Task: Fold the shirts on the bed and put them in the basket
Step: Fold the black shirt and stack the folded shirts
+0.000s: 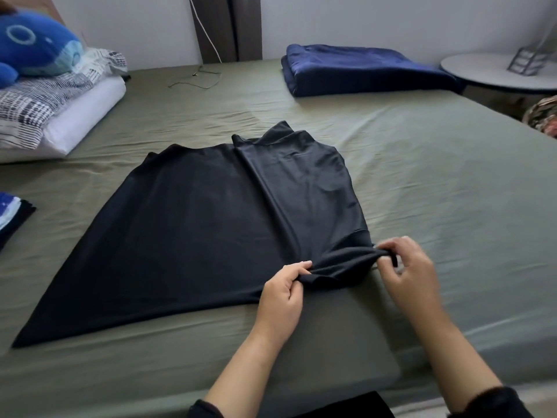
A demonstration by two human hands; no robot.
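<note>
Black smooth-fabric shirt (193,236) lies spread on the olive-green bed sheet (437,191), its right side folded inward. Left hand (283,292) and right hand (407,268) each pinch the bunched near-right corner, fingers curled into the cloth. Folded navy blanket (361,70) sits beyond. At the left edge, a dark folded garment (12,217) is cut off. I see no basket.
</note>
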